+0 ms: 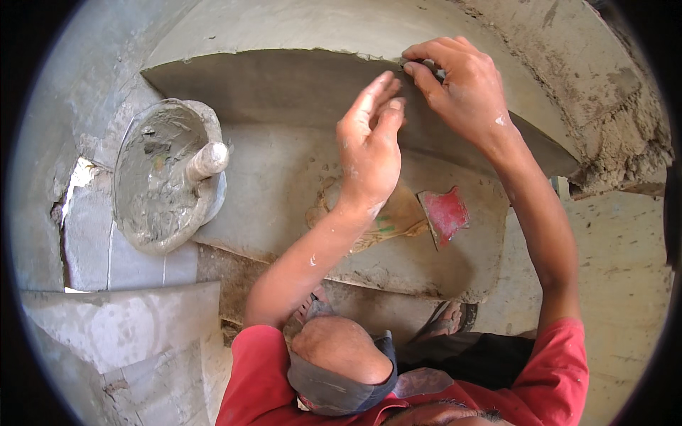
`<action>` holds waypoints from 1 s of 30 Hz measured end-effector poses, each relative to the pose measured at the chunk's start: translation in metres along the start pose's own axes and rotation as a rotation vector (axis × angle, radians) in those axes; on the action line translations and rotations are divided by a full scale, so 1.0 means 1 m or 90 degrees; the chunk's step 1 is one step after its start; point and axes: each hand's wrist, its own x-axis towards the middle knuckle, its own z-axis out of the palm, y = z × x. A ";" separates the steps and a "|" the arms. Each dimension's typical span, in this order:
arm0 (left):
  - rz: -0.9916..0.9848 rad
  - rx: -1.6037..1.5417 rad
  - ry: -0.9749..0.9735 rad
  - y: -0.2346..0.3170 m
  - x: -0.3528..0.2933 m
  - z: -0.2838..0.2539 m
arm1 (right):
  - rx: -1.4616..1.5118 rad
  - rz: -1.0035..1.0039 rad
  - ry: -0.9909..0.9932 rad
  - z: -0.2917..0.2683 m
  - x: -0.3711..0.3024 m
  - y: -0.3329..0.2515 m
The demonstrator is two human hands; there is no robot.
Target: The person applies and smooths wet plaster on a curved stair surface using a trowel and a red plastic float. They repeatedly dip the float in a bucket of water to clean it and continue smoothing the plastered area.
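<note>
My right hand is closed at the upper edge of a smooth grey plastered riser. Thumb and fingertips pinch there, with a small greyish bit showing between them that I cannot make out. Just to its left, my left hand is raised in front of the riser, empty, fingers a little apart and slightly blurred. On the left sits a round basin with wet grey cement smeared inside. A pale rounded handle sticks out over the basin's right rim.
Below the riser lies a step tread bearing a flattened tan sheet and a red, jagged flat piece. Rough cement edges the right side. My bare knee and feet are close below the tread.
</note>
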 end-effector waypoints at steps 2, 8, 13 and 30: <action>0.142 0.199 0.048 -0.007 0.005 -0.007 | -0.003 -0.016 0.007 0.002 -0.001 0.004; 0.502 0.517 0.122 -0.015 0.030 -0.027 | 0.050 -0.007 0.004 0.003 -0.002 0.004; 0.618 0.634 0.119 -0.010 0.047 -0.029 | -0.005 -0.040 -0.008 0.002 0.001 0.003; 0.565 0.635 0.104 -0.024 0.032 -0.023 | -0.098 -0.037 -0.007 -0.012 -0.014 -0.002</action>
